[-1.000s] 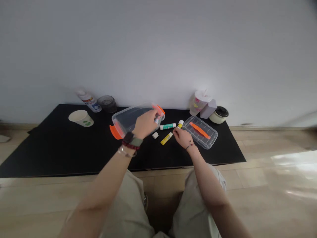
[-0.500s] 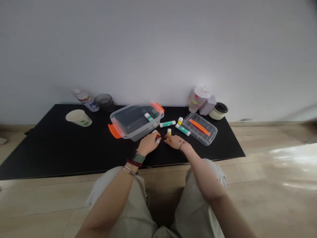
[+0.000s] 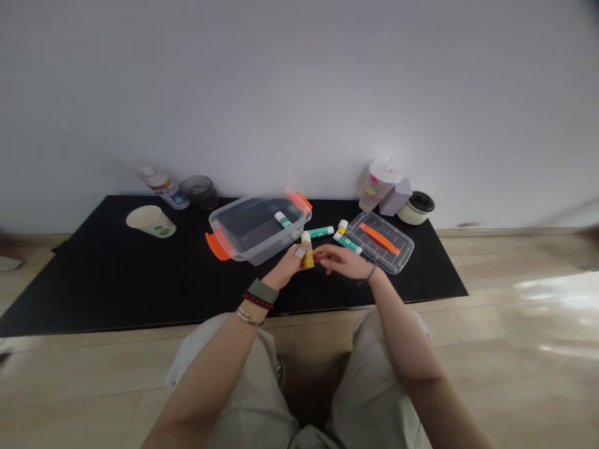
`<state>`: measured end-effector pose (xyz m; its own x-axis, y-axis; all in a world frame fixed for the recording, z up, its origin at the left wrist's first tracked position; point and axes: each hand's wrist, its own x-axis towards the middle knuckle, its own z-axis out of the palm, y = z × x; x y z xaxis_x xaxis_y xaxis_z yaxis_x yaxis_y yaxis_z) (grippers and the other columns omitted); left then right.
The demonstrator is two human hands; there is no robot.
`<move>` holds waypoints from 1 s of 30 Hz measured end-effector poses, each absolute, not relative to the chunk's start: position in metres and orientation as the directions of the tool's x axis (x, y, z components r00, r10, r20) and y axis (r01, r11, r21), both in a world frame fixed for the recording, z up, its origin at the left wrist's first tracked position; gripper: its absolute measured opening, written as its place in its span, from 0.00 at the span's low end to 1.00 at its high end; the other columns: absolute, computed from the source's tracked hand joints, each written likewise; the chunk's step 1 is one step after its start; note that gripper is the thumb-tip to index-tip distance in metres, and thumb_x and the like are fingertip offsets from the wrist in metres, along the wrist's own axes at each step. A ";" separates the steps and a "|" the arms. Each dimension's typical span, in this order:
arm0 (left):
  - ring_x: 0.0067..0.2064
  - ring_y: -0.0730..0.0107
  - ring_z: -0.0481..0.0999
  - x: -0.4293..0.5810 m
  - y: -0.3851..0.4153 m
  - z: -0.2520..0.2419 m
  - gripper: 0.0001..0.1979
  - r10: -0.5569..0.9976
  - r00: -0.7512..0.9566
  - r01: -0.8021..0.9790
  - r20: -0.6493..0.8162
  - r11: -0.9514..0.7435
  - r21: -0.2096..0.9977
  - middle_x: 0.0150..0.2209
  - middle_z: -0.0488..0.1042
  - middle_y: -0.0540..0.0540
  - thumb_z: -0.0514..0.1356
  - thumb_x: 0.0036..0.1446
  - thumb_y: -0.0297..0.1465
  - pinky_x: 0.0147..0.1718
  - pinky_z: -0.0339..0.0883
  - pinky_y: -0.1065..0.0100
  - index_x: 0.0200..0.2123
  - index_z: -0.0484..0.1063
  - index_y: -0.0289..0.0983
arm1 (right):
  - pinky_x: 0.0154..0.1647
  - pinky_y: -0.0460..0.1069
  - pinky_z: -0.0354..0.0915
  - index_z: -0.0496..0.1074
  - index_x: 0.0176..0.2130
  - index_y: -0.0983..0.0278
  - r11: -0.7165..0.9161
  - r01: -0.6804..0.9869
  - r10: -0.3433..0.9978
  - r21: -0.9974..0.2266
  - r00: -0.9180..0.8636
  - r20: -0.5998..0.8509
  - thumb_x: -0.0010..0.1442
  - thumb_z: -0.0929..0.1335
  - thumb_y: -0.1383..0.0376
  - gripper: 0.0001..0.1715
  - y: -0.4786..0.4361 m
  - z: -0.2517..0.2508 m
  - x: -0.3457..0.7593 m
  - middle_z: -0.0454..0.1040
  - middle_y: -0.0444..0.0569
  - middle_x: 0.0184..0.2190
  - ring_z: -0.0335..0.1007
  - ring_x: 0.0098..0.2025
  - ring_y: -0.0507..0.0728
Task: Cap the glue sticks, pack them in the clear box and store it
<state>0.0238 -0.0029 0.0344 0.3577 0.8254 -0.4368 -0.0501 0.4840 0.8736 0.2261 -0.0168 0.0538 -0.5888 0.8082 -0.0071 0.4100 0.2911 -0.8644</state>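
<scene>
In front of the clear bin [image 3: 266, 251], a yellow glue stick [image 3: 309, 254] is grasped by the left hand [image 3: 288, 268]. The right hand's [image 3: 346, 261] grip cannot be told.

Left arm, one: bare forearm [image 3: 219, 358] rising from the lower edge, slanting inward to the right; left hand [image 3: 288, 268] ahead of it, fingers drawn together in a grip, thumb side uppermost. Right arm, one: bare forearm [image 3: 400, 330] slanting inward to the left; right hand [image 3: 347, 260] with back upward, fingers parted and loosely bent, tips directed at the left hand and close beside it.
</scene>
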 end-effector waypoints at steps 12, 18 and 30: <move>0.40 0.63 0.82 0.027 -0.016 0.039 0.20 0.791 0.410 0.100 -0.453 0.455 0.885 0.35 0.81 0.43 0.61 0.60 0.48 0.44 0.72 0.61 0.39 0.66 0.36 | 0.49 0.52 0.63 0.78 0.52 0.59 0.088 0.967 0.996 -0.241 -0.078 0.053 0.65 0.62 0.72 0.23 0.047 0.020 0.270 0.71 0.56 0.47 0.63 0.50 0.62; 0.40 0.63 0.81 0.026 -0.016 0.042 0.19 0.793 0.423 0.112 -0.439 0.435 0.894 0.33 0.80 0.44 0.61 0.60 0.47 0.43 0.71 0.62 0.39 0.66 0.36 | 0.54 0.53 0.60 0.76 0.56 0.59 0.065 0.979 0.995 -0.193 -0.080 -0.067 0.63 0.63 0.71 0.25 0.059 0.014 0.269 0.70 0.56 0.49 0.61 0.52 0.64; 0.40 0.61 0.81 0.028 -0.013 0.040 0.22 0.800 0.442 0.097 -0.406 0.407 0.908 0.34 0.80 0.44 0.62 0.57 0.50 0.40 0.70 0.63 0.38 0.66 0.37 | 0.51 0.54 0.63 0.76 0.53 0.60 0.077 0.984 0.994 -0.160 -0.089 -0.064 0.65 0.66 0.64 0.18 0.069 0.008 0.271 0.68 0.57 0.52 0.59 0.55 0.64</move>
<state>0.0277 -0.0132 0.0400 0.4416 0.8002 -0.4058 0.0973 0.4069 0.9083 0.2707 0.0690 0.0082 -0.0886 0.9940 -0.0635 0.9840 0.0774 -0.1604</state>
